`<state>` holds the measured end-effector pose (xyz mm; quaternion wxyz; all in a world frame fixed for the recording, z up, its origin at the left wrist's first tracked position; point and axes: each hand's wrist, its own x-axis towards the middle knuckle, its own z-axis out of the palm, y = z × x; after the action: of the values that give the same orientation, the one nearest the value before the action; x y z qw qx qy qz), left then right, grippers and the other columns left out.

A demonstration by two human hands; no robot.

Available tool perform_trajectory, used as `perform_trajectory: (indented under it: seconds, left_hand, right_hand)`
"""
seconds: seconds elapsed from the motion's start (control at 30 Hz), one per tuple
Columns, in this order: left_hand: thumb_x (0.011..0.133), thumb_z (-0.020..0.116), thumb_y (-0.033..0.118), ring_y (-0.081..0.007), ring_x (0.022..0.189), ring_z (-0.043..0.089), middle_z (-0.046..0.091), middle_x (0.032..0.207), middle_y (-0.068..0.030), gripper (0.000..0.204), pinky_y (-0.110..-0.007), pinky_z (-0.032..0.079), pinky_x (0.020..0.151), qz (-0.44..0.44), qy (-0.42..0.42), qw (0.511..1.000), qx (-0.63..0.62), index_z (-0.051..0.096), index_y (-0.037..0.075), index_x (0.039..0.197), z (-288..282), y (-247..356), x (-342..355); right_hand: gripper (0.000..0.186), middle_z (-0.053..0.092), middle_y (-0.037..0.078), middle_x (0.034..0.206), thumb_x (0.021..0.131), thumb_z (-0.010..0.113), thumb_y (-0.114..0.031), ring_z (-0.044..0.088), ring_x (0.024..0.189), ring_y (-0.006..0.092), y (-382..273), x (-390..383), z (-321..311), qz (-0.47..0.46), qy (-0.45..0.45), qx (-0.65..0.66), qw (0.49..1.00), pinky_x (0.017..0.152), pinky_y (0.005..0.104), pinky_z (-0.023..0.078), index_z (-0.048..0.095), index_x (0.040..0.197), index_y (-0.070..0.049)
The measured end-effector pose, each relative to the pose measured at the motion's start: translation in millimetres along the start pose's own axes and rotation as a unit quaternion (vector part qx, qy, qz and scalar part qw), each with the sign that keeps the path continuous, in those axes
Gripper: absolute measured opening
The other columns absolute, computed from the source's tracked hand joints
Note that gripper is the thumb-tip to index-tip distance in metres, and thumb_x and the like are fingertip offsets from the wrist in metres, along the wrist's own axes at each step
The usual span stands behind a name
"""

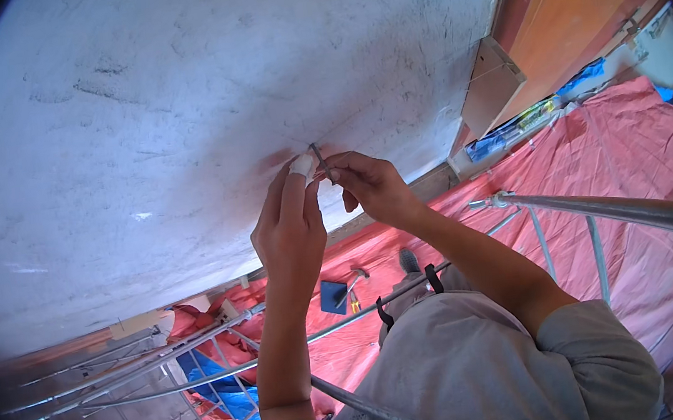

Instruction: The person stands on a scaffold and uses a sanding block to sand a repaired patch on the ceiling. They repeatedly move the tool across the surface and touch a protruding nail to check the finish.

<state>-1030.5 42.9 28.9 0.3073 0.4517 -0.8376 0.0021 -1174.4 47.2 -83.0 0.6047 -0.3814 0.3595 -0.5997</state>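
Note:
A thin grey metal rod (pixel 322 162), like a long nail or screw, is pinched between the thumb and fingers of my right hand (pixel 379 190). Its far end meets the pale, scuffed wall panel (pixel 152 148) at a small dark spot. Close on the left side of the rod, my left hand (pixel 289 237) is raised with its fingertips drawn together. Something white (pixel 302 165) shows at those fingertips. Whether it is tape around a finger or a small piece held there, I cannot tell.
Metal scaffold rails (pixel 622 213) cross around my body. Below, a red tarp (pixel 630 140) carries a hammer (pixel 359 273), yellow-and-red-handled pliers (pixel 355 303) and a dark blue flat case (pixel 334 296). A brown board (pixel 491 86) and an orange panel (pixel 575 0) stand at the right.

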Motion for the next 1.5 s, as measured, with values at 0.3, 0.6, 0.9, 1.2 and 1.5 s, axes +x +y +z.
perform_trajectory:
  seconds: [0.3,0.6,0.9,1.2,1.5]
  left_hand:
    - [0.095,0.079,0.003,-0.0231,0.079,0.076,0.076,0.096,-0.0133,0.018,-0.033,0.061,0.061,0.006,-0.01,1.0,-0.002,0.071,-0.001,0.111,15.2,-9.3,0.3]
    - [0.094,0.081,0.004,-0.0218,0.071,0.074,0.077,0.095,-0.0136,0.019,-0.033,0.06,0.056,0.03,0.016,0.999,0.011,0.073,0.0,0.111,22.7,-12.6,1.1]
    - [0.091,0.082,0.001,-0.0147,0.065,0.07,0.08,0.095,-0.0093,0.037,-0.029,0.054,0.057,0.002,0.007,1.0,-0.006,0.072,0.003,0.127,20.2,-8.6,4.9]
    - [0.089,0.082,0.001,-0.0188,0.068,0.073,0.08,0.091,-0.0054,0.033,-0.032,0.056,0.056,-0.014,0.014,1.0,-0.002,0.072,0.003,0.12,20.4,-5.6,8.0]
    - [0.09,0.083,0.003,-0.0159,0.061,0.068,0.08,0.109,-0.0103,0.043,-0.032,0.055,0.057,-0.008,-0.026,0.999,0.024,0.07,0.005,0.131,8.2,2.5,9.8]
  right_hand:
    - [0.022,0.075,0.003,0.105,0.112,0.062,-0.018,0.061,0.064,0.0071,3.5,2.5,-4.7,-0.037,0.001,-0.006,0.999,0.057,0.0248,0.052,0.073,0.121,-0.001]
    - [0.022,0.078,0.007,0.109,0.112,0.063,-0.016,0.061,0.063,0.0081,7.1,4.5,-7.2,-0.058,0.008,-0.028,0.998,0.057,0.0261,0.052,0.074,0.116,0.002]
    - [0.016,0.079,0.012,0.109,0.108,0.062,-0.005,0.064,0.063,0.0115,3.5,6.7,-10.7,-0.085,-0.002,-0.093,0.992,0.057,0.0286,0.053,0.074,0.115,0.003]
    - [0.014,0.078,0.013,0.111,0.107,0.061,0.0,0.065,0.064,0.0119,5.2,7.9,-10.6,-0.1,0.001,-0.07,0.993,0.057,0.0288,0.053,0.074,0.11,0.004]
    - [0.016,0.078,0.009,0.106,0.109,0.061,-0.005,0.065,0.063,0.0118,1.8,5.0,-11.2,-0.065,-0.014,-0.059,0.996,0.057,0.0287,0.053,0.074,0.112,0.002]
